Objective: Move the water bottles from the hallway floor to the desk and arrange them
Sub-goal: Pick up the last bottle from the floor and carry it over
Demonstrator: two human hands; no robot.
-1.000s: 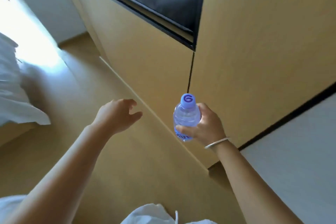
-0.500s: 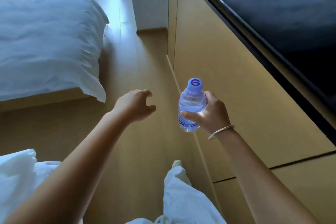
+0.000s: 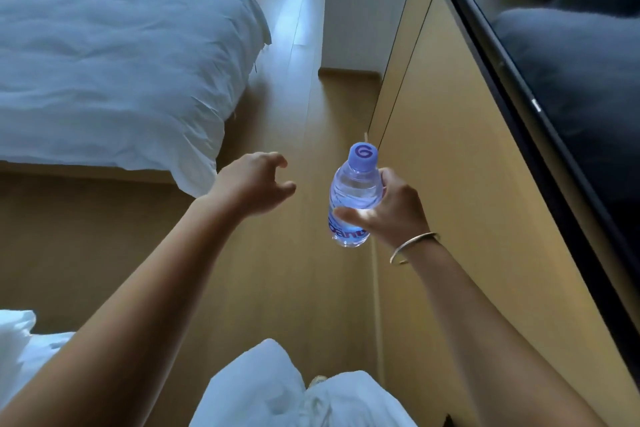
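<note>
A small clear water bottle (image 3: 353, 194) with a purple cap and purple lettering is held upright in the air by my right hand (image 3: 391, 208), whose fingers and thumb wrap its body. A thin bangle sits on that wrist. My left hand (image 3: 256, 184) hangs in the air to the left of the bottle, fingers loosely curled and holding nothing. No other bottles and no desk show in the head view.
A bed with a white duvet (image 3: 114, 55) fills the upper left. A wooden wall panel (image 3: 450, 184) with a dark wall-mounted screen (image 3: 571, 97) runs along the right. The wooden floor (image 3: 298, 87) stretches ahead between them. My white trousers show at the bottom.
The view has swung from the wooden wall toward the room, bringing the bed and the floor ahead into sight. Both hands keep their pose, the right one still holding the bottle.
</note>
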